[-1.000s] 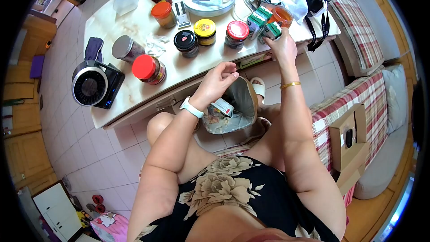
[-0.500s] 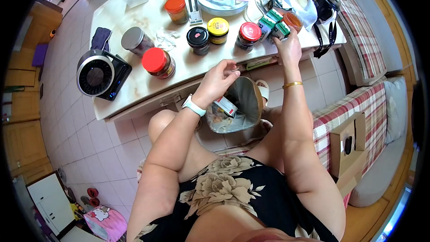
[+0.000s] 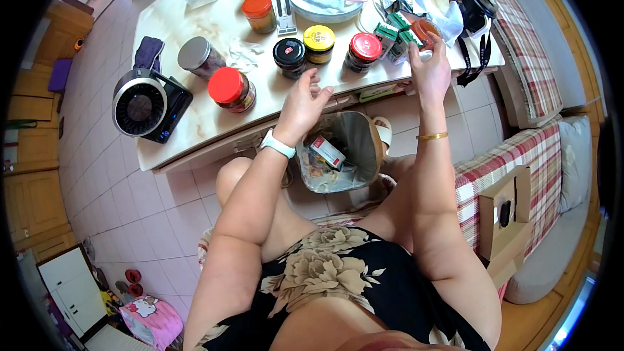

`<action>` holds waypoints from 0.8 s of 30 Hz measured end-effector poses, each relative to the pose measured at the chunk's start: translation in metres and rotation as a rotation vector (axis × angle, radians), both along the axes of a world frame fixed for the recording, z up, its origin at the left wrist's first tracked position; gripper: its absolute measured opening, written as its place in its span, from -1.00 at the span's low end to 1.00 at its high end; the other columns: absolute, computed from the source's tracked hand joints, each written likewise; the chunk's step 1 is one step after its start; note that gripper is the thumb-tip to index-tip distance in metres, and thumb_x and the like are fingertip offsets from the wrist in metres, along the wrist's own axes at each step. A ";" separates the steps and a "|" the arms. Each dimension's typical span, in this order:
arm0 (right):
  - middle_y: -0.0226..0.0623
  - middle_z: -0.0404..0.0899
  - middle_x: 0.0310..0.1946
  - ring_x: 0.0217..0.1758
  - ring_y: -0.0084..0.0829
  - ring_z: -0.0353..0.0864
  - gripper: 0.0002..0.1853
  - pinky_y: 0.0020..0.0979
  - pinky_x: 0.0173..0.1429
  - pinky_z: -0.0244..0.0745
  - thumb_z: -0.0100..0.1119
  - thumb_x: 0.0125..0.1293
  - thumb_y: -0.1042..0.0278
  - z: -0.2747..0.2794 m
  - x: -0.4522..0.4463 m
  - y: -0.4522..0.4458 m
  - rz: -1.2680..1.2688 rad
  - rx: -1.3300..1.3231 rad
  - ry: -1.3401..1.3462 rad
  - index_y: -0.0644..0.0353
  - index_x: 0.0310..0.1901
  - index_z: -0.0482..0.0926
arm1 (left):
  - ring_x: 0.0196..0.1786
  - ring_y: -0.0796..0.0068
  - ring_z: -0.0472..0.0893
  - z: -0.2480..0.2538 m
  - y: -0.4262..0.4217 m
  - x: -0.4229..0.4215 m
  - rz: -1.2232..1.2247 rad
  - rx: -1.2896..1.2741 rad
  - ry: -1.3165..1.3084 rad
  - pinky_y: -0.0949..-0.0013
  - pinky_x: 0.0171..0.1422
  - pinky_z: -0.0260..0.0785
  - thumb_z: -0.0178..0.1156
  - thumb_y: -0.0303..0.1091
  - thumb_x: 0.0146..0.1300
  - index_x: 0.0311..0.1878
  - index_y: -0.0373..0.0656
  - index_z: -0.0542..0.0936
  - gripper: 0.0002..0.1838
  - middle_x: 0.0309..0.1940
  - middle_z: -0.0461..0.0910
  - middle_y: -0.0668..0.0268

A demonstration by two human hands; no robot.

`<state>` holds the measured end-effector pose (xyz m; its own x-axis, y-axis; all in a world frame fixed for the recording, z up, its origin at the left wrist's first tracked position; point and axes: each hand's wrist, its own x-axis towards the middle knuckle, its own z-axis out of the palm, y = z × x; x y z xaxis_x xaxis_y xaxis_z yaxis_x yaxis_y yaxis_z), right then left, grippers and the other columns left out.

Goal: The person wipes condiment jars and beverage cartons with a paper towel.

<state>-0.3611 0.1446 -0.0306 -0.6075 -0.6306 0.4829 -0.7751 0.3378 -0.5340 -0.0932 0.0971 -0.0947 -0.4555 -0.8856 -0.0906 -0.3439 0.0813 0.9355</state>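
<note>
My left hand point(image 3: 303, 105) is over the table's front edge with its fingers apart and nothing in it, just below the black-lidded jar point(image 3: 290, 58). Beside that jar stands a yellow-lidded jar point(image 3: 318, 44). My right hand point(image 3: 429, 71) is at the right, thumb and forefinger apart, close to the small green-and-white boxes point(image 3: 398, 38) and an orange-red jar point(image 3: 426, 31). Nothing shows between its fingers. To the left of the boxes is a red-lidded jar point(image 3: 364, 52).
A lined bin point(image 3: 357, 175) holding a white carton stands below the table point(image 3: 182, 19). On the table are a round fan point(image 3: 140, 107), a large red-lidded jar point(image 3: 232, 90), a bowl with a knife point(image 3: 327, 10) and a camera point(image 3: 478, 10). An open cardboard box point(image 3: 507, 221) lies on the sofa.
My left hand has moved up and left toward the black-lidded jar. My right hand has drawn off the small boxes, its fingers now apart. The view has shifted, moving the table slightly right.
</note>
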 end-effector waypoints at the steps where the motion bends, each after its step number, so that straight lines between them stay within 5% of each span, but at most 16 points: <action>1: -0.05 0.73 -0.03 0.02 -0.06 0.74 -0.50 -0.13 0.07 0.60 0.36 0.30 0.10 -0.002 0.002 -0.001 -0.001 0.001 0.000 0.11 0.22 0.56 | 0.11 0.33 0.68 -0.004 -0.003 0.000 0.035 -0.058 -0.034 0.32 0.20 0.54 0.32 -0.25 0.41 0.44 -0.42 0.32 -0.32 0.23 0.57 -0.03; 5: -0.08 0.72 -0.32 -0.26 -0.09 0.73 -0.72 -0.14 -0.12 0.59 0.30 0.33 0.21 -0.013 0.015 -0.004 0.263 0.052 -0.190 0.10 0.01 0.70 | 0.13 0.30 0.67 -0.015 -0.011 0.000 0.098 -0.117 -0.062 0.31 0.21 0.53 0.34 -0.21 0.40 0.45 -0.48 0.30 -0.27 0.24 0.56 -0.07; 9: 0.04 0.71 -0.30 -0.22 0.04 0.73 -0.66 -0.06 -0.10 0.60 0.25 0.33 0.18 -0.022 0.023 -0.006 0.347 0.106 -0.156 0.12 0.07 0.67 | 0.19 0.10 0.63 -0.014 -0.009 -0.001 0.127 -0.086 -0.054 0.18 0.30 0.48 0.33 -0.11 0.35 0.44 -0.47 0.31 -0.22 0.28 0.52 -0.14; 13: 0.10 0.70 -0.30 -0.19 0.09 0.72 -0.60 -0.02 -0.06 0.60 0.23 0.28 0.21 -0.021 0.028 -0.005 0.377 0.194 -0.187 0.14 0.12 0.64 | 0.18 0.23 0.65 -0.022 -0.015 0.000 0.155 -0.122 -0.087 0.28 0.22 0.52 0.36 -0.20 0.36 0.49 -0.49 0.23 -0.18 0.33 0.48 -0.15; 16: 0.03 0.66 -0.36 -0.27 -0.04 0.70 -0.60 -0.14 -0.10 0.57 0.23 0.31 0.25 -0.025 0.028 -0.005 0.379 0.190 -0.190 0.18 0.14 0.63 | 0.20 0.23 0.64 -0.021 -0.014 0.002 0.194 -0.130 -0.093 0.28 0.23 0.52 0.36 -0.21 0.35 0.51 -0.50 0.19 -0.15 0.36 0.44 -0.16; 18: 0.01 0.66 -0.37 -0.28 -0.05 0.70 -0.63 -0.15 -0.10 0.57 0.22 0.32 0.25 -0.026 0.026 -0.005 0.398 0.146 -0.161 0.19 0.11 0.65 | 0.20 0.10 0.62 -0.021 -0.012 -0.001 0.196 -0.097 -0.055 0.17 0.32 0.46 0.34 -0.14 0.34 0.45 -0.45 0.28 -0.21 0.30 0.48 -0.18; 24: 0.13 0.71 -0.28 -0.16 0.08 0.72 -0.58 -0.05 -0.01 0.60 0.20 0.28 0.24 -0.013 0.030 -0.003 0.406 0.220 -0.275 0.19 0.14 0.63 | 0.17 0.12 0.63 -0.017 -0.003 -0.008 0.112 -0.079 -0.040 0.18 0.30 0.47 0.33 -0.16 0.34 0.43 -0.41 0.32 -0.26 0.27 0.52 -0.15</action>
<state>-0.3306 0.1418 -0.0435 -0.3787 -0.9096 0.1707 -0.7084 0.1663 -0.6860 -0.1016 0.0944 -0.1112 -0.3509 -0.9358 -0.0346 -0.3914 0.1131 0.9132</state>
